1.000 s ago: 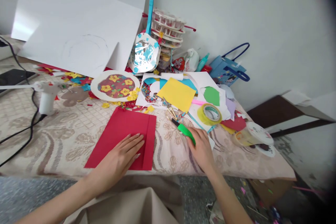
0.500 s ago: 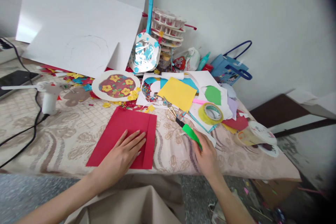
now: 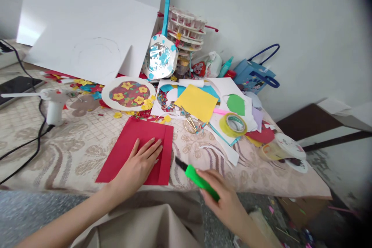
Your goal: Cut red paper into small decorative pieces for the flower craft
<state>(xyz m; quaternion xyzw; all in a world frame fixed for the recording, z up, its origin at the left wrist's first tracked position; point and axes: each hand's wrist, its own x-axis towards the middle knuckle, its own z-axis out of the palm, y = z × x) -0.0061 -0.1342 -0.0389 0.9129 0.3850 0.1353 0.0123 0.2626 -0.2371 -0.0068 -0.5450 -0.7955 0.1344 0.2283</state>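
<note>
Red paper sheet (image 3: 126,135) flat on the patterned tablecloth (image 3: 78,143), along its near edge and left of centre. Narrow strip down the right side, either folded or overlaid; cannot tell which. Just beyond the far edge, red paper shreds (image 3: 147,114); contact with the sheet impossible to tell. Behind these, white oval panel (image 3: 128,97) bearing yellow paper flowers, with loose yellow pieces about its right rim. Past the sheet's far right corner, gold-handled scissors (image 3: 191,123), lying beside a yellow paper square (image 3: 197,102). Farther right, roll of yellow tape (image 3: 224,125) on layered papers, and a white paper offcut (image 3: 231,154) nearer the front. Well to the left, white glue gun (image 3: 54,112) with black cord. At the back, large white board (image 3: 87,23) and, well to the right, blue bag (image 3: 252,77).

Partly blocking view of the sheet: left hand (image 3: 141,164), palm down, fingers extended and slightly spread. Right of the sheet, over the tablecloth's front edge: right hand (image 3: 222,197), fingers curled around a green-handled utility knife (image 3: 199,179). Dark front end pointing toward the strip, near but apart.
</note>
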